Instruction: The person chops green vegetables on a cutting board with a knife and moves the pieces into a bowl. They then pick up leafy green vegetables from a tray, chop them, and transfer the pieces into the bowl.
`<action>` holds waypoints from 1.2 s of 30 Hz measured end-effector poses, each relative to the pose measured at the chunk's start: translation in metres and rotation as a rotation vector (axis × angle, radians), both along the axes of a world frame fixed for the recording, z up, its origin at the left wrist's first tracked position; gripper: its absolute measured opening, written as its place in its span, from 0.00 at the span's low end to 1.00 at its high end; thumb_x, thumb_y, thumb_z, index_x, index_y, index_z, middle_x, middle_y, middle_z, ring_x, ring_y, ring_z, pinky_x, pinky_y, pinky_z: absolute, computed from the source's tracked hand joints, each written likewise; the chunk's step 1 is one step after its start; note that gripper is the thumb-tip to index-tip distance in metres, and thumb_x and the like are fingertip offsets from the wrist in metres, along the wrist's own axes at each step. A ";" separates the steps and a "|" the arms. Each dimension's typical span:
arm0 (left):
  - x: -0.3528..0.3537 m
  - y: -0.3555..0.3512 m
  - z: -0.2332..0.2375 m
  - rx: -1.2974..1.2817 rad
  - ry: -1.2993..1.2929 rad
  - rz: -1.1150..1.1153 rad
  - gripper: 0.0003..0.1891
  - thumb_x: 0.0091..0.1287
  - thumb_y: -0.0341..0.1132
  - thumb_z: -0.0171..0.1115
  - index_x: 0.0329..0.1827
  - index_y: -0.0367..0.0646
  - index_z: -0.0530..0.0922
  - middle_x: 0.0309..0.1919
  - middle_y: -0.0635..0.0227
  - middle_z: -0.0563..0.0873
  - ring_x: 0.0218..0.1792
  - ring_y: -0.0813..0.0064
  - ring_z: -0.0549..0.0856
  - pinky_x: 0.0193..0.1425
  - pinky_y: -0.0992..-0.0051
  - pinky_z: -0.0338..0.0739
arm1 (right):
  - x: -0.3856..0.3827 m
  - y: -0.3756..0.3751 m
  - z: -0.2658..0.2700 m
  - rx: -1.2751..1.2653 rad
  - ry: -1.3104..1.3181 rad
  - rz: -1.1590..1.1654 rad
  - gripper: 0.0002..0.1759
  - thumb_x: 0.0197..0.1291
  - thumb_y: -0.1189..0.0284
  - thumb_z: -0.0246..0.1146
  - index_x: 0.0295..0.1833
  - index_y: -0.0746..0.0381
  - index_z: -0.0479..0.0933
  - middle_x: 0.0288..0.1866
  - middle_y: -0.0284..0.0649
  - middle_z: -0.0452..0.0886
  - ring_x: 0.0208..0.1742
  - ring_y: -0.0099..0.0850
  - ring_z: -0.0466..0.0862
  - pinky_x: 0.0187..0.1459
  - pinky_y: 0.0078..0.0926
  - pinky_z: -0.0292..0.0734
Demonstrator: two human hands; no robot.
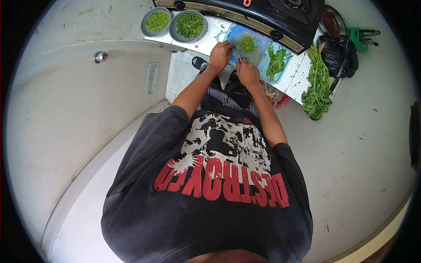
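Right hand (pixel 248 72) holds knife (pixel 238 55) | left hand (pixel 220 56) close | stove (pixel 263 18), bowls (pixel 204 30) near board (pixel 238 31)

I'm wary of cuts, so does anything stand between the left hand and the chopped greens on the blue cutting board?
Yes: the knife, held by the right hand. Its blade lies between the left hand's fingers and the chopped greens.

The big black stove (pixel 232 15) blocks the far side of the blue board (pixel 258 55); two bowls (pixel 188 26) stand in the way on the left. The leafy bunch (pixel 318 85) blocks the right.
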State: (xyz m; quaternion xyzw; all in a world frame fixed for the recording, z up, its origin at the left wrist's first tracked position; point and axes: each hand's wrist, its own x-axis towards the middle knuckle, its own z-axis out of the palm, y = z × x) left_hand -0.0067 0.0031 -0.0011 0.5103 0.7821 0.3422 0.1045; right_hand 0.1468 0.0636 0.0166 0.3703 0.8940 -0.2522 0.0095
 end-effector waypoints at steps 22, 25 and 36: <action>-0.002 0.004 -0.006 0.015 -0.094 0.074 0.06 0.61 0.28 0.68 0.39 0.42 0.88 0.36 0.56 0.87 0.43 0.55 0.85 0.50 0.62 0.80 | 0.027 -0.009 0.005 -0.067 -0.022 -0.043 0.19 0.71 0.60 0.56 0.43 0.69 0.75 0.30 0.59 0.85 0.34 0.57 0.88 0.38 0.53 0.84; -0.002 0.005 -0.002 -0.019 -0.025 0.056 0.06 0.60 0.26 0.68 0.39 0.41 0.88 0.36 0.56 0.86 0.43 0.54 0.85 0.50 0.61 0.79 | 0.020 -0.011 0.005 -0.067 -0.015 -0.057 0.19 0.71 0.60 0.55 0.42 0.68 0.75 0.29 0.59 0.85 0.33 0.57 0.88 0.37 0.53 0.84; 0.001 0.006 -0.006 0.065 -0.059 0.063 0.05 0.61 0.24 0.65 0.37 0.38 0.87 0.33 0.54 0.86 0.35 0.53 0.86 0.43 0.61 0.80 | -0.011 -0.006 -0.003 0.004 0.036 -0.059 0.18 0.70 0.63 0.55 0.40 0.70 0.75 0.28 0.56 0.86 0.33 0.53 0.89 0.39 0.48 0.85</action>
